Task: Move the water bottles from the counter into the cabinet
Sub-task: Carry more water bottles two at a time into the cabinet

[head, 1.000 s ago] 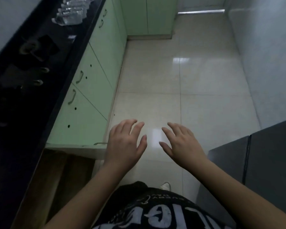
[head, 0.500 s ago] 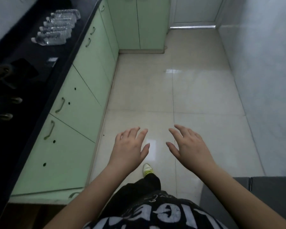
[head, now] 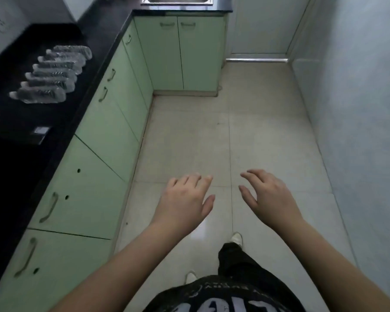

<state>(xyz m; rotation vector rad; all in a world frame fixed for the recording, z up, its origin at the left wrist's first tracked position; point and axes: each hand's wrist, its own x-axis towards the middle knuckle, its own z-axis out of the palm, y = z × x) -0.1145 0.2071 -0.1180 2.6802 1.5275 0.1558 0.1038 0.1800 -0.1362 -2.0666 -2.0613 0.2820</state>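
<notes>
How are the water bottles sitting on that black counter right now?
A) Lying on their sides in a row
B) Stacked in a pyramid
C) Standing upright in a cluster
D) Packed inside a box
A: the clear water bottles lie on their sides, side by side in a row on the black counter, and neither the left hand nor the right hand touches them.

Our clothes, seen from above

We wear a black short-sleeved shirt with white lettering (head: 214, 300), black loose trousers (head: 239, 260) and white shoes (head: 236, 238); our forearms are bare.
</notes>
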